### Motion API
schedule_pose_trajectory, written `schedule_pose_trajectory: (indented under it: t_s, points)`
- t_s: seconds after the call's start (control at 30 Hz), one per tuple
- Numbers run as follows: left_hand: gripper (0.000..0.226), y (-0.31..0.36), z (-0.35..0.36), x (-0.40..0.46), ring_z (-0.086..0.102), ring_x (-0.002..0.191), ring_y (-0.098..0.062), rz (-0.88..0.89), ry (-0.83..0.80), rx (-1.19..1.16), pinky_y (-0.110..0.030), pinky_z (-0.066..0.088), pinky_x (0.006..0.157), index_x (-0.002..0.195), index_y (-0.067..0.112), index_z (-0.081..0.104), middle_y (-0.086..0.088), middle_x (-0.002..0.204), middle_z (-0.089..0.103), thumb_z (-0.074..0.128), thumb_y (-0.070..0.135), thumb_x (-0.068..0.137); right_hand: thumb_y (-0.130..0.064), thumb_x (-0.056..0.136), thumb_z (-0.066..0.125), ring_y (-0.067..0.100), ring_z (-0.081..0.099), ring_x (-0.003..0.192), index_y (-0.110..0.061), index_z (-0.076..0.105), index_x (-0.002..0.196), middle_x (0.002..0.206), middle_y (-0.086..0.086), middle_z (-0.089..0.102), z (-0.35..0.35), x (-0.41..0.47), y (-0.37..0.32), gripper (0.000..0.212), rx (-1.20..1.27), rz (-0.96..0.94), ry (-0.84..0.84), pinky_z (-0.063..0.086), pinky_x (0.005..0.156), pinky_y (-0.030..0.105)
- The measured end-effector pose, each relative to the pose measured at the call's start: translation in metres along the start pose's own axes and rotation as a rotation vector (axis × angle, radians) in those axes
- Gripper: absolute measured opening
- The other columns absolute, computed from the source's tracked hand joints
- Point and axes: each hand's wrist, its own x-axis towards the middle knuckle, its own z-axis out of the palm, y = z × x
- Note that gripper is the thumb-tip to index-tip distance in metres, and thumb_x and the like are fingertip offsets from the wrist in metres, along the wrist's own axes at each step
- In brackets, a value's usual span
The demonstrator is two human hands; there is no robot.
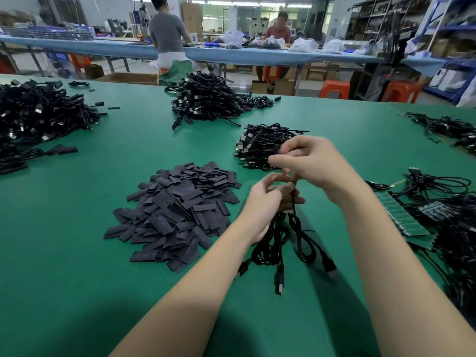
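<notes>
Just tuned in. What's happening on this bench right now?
A person is working with both hands over a green table. The left hand grips a bunch of black cables, whose loops and plugs hang down to the mat. The right hand pinches what looks like the bunch's upper end. A heap of flat black sleeves lies just to the left, and more cable piles sit farther back.

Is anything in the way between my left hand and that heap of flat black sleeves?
Nothing visible. Only bare green table mat lies between the left hand, which grips a bundle of black cables, and the heap of flat black sleeves.
</notes>
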Motion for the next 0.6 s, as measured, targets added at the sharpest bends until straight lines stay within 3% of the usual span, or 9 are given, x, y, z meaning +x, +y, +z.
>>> schedule_pose_trajectory:
  t_s: [0.13, 0.33, 0.4, 0.47, 0.6]
  points:
    - [0.010, 0.002, -0.001, 0.001, 0.063, 0.059, -0.014, -0.014, 0.001, -0.067, -0.020, 0.050, 0.061, 0.097, 0.011, 0.059, -0.007, 0.077, 0.066, 0.054, 0.003, 0.100, -0.008, 0.083, 0.080, 0.010, 0.065, 0.065, -0.008, 0.074, 0.101, 0.078, 0.000, 0.072, -0.030, -0.012, 0.030, 0.019, 0.456, 0.049, 0.051, 0.052, 0.063, 0.016]
    - [0.011, 0.001, -0.004, 0.001, 0.057, 0.059, -0.011, -0.030, -0.019, -0.025, -0.019, 0.048, 0.059, 0.096, 0.011, 0.065, -0.001, 0.071, 0.069, 0.056, 0.005, 0.100, -0.014, 0.070, 0.081, 0.016, 0.071, 0.081, -0.009, 0.076, 0.097, 0.092, 0.005, 0.075, -0.027, -0.032, 0.077, 0.028, 0.815, 0.198, 0.119, 0.056, 0.073, 0.017]
    - [0.010, 0.000, -0.005, 0.001, 0.056, 0.058, -0.011, -0.022, -0.027, 0.003, -0.019, 0.047, 0.060, 0.097, 0.011, 0.065, 0.000, 0.070, 0.070, 0.057, 0.006, 0.099, -0.014, 0.070, 0.081, 0.016, 0.073, 0.083, -0.013, 0.079, 0.087, 0.093, 0.006, 0.076, -0.024, -0.035, 0.083, 0.017, 0.940, 0.219, 0.148, 0.057, 0.073, 0.017]
    - [0.008, -0.001, -0.006, 0.002, 0.055, 0.057, -0.010, -0.021, -0.051, 0.022, -0.020, 0.046, 0.061, 0.101, 0.011, 0.065, -0.001, 0.071, 0.070, 0.059, 0.007, 0.098, -0.014, 0.071, 0.079, 0.015, 0.074, 0.081, -0.015, 0.081, 0.077, 0.091, 0.006, 0.077, -0.022, -0.035, 0.084, 0.006, 1.017, 0.209, 0.176, 0.057, 0.071, 0.017]
    - [0.009, -0.001, -0.007, 0.001, 0.053, 0.055, -0.009, -0.008, -0.095, 0.051, -0.018, 0.046, 0.058, 0.104, 0.011, 0.064, -0.002, 0.072, 0.070, 0.061, 0.008, 0.097, -0.015, 0.071, 0.078, 0.012, 0.072, 0.076, -0.015, 0.082, 0.075, 0.088, 0.005, 0.077, -0.020, -0.036, 0.082, 0.005, 1.019, 0.195, 0.196, 0.057, 0.068, 0.015]
